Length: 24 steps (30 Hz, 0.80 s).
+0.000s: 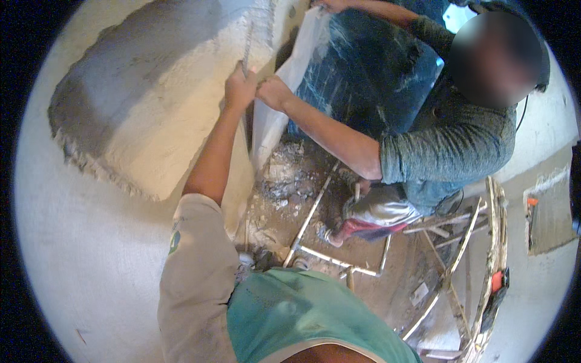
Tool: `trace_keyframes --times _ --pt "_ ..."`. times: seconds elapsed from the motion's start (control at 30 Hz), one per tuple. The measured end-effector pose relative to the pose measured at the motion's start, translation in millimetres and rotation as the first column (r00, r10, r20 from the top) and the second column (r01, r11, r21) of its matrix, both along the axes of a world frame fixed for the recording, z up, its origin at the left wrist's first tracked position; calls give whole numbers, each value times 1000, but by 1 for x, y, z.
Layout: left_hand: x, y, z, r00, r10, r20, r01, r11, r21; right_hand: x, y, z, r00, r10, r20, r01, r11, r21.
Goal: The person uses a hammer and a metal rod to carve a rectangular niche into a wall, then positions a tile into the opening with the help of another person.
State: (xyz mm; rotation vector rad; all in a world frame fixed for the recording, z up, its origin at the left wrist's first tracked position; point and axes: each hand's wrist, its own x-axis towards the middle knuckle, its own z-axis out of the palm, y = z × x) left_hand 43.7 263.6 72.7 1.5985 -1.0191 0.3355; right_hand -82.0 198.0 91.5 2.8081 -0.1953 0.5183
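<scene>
My left arm, in a beige sleeve, reaches up to the wall's corner edge. My left hand (241, 89) is closed round a thin ribbed metal rod (249, 45), which runs upward along the plaster. Just right of it, touching or nearly so, is the fist of a co-worker's hand (274, 94) at the edge of a white sheet (264, 130). The co-worker's other hand (333, 5) is at the sheet's top. Beside the sheet is a large dark, scratched panel (375, 66). My right hand is out of the picture.
A rough beige plaster patch (163, 115) covers the wall at left. Rubble (290, 181) lies below on the floor, beside a frame of pale poles (311, 206). The co-worker (448, 145) stands close at right. Rough wooden poles (490, 254) lean at the right.
</scene>
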Motion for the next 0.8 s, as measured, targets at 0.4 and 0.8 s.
trace_keyframes --times 0.4,0.8 --pt "-2 44 -4 968 227 -104 -212 967 139 46 -19 -45 998 64 -29 -67 991 -118" --pt "5 121 11 932 249 -264 -209 963 173 61 -10 -37 963 245 115 -235 968 -88"
